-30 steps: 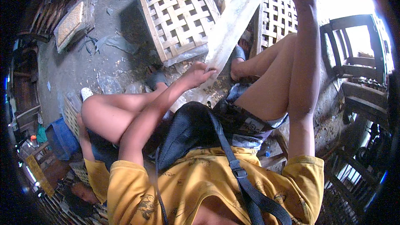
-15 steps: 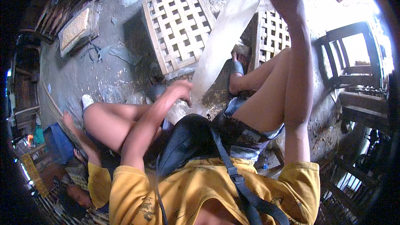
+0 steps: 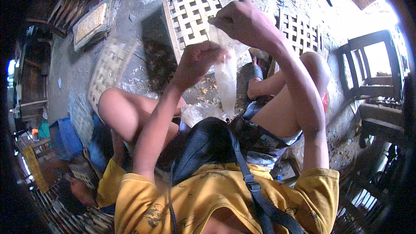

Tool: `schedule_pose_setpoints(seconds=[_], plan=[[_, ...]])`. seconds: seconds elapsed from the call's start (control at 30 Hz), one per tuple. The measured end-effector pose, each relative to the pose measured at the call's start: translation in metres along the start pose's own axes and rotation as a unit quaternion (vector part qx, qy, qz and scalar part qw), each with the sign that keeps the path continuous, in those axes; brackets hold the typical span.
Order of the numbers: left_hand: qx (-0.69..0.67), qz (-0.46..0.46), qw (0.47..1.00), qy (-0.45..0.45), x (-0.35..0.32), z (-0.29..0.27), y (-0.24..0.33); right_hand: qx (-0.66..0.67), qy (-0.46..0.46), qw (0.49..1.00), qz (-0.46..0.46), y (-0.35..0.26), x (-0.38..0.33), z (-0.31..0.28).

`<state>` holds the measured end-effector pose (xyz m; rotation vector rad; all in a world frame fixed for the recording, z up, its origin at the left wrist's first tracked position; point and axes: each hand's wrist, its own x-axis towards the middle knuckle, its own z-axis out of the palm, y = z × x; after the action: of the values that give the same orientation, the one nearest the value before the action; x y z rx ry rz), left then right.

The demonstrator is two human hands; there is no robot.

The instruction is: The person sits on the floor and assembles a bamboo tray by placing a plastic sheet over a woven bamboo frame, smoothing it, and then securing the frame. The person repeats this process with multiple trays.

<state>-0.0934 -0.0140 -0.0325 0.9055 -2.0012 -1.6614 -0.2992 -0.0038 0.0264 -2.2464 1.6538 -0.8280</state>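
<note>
Both my hands hold one strip of clear plastic film [image 3: 227, 82] over the floor between my knees. My left hand [image 3: 200, 63] pinches it partway along, and its lower end hangs down. Higher and to the right, my right hand [image 3: 249, 22] is closed on the upper end. Crumpled clear plastic [image 3: 201, 115] lies below my left hand, by my lap. Behind my hands is a pale woven lattice tray [image 3: 186, 26], partly covered by them. A second lattice tray [image 3: 299, 32] stands beyond my right forearm.
At the left, a blurred lattice tray [image 3: 110, 67] stands near my left knee, beside another person's yellow sleeve [image 3: 110, 184]. A tray with a tan, grainy slab [image 3: 93, 19] lies at the far left. Wooden chair-like frames [image 3: 375, 67] stand at the right.
My right hand has come down and inward, and my left hand has risen, so the stretched film now hangs shorter between them. A lattice tray at the left has swung into view.
</note>
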Motion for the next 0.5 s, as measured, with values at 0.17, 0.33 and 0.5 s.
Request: schedule_pose_setpoints(seconds=[0.17,0.33,0.5], plan=[[-0.001,0.025,1.0,-0.003,0.0,0.031,-0.004,-0.031,0.062,0.998,0.002,0.015,-0.004,-0.013],[-0.023,0.011,0.999,-0.023,0.0,0.031,-0.029,-0.036,0.105,0.994,0.013,0.019,-0.007,-0.021],[-0.005,-0.028,0.998,-0.062,0.0,0.033,-0.048,-0.051,0.172,0.984,0.01,0.031,-0.009,-0.028]])
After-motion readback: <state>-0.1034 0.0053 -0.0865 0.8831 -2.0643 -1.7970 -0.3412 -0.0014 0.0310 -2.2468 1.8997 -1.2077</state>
